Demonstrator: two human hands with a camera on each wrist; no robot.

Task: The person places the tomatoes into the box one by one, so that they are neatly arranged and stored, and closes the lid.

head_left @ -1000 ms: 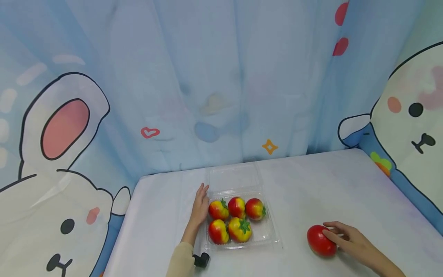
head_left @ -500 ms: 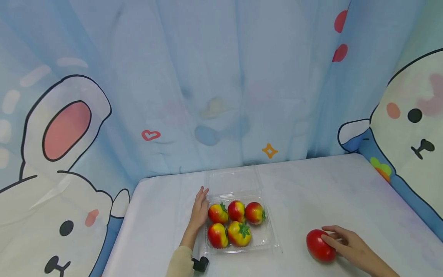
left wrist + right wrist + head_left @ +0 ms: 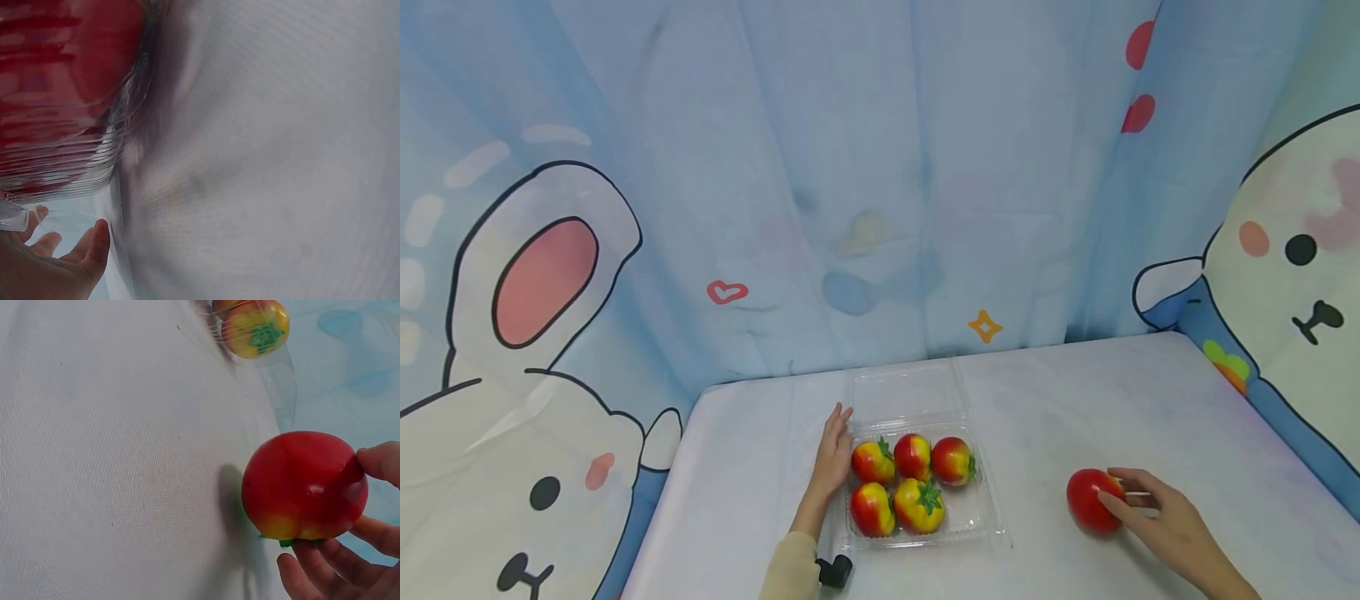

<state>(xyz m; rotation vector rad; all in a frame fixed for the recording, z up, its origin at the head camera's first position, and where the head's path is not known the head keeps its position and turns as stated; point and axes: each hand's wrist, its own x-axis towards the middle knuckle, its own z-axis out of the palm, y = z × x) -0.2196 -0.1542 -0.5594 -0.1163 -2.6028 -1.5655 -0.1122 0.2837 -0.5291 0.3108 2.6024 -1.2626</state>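
My right hand (image 3: 1176, 529) pinches a shiny red toy fruit (image 3: 1093, 502) between thumb and fingers at the table's right. In the right wrist view this toy fruit (image 3: 304, 487) shows a yellow patch and green leaves at one end. Its shadow lies beside it, and it looks slightly raised off the cloth. My left hand (image 3: 832, 454) rests along the left side of a clear plastic clamshell box (image 3: 970, 512), fingers extended. Several red-and-yellow toy fruits (image 3: 919, 506) with green leafy caps sit inside. In the left wrist view, the left fingers (image 3: 98, 250) appear by the box's ribbed wall.
The clamshell's clear lid (image 3: 906, 396) lies folded back toward the curtain. A white cloth (image 3: 1030, 417) covers the table. Behind stands a blue cartoon curtain (image 3: 880, 167). A black wrist device (image 3: 835, 572) sits at the left cuff. The box's front right part holds no fruit.
My right hand and the red toy fruit have moved slightly up and away from the near edge in the last half second. My left hand and the box stay put.
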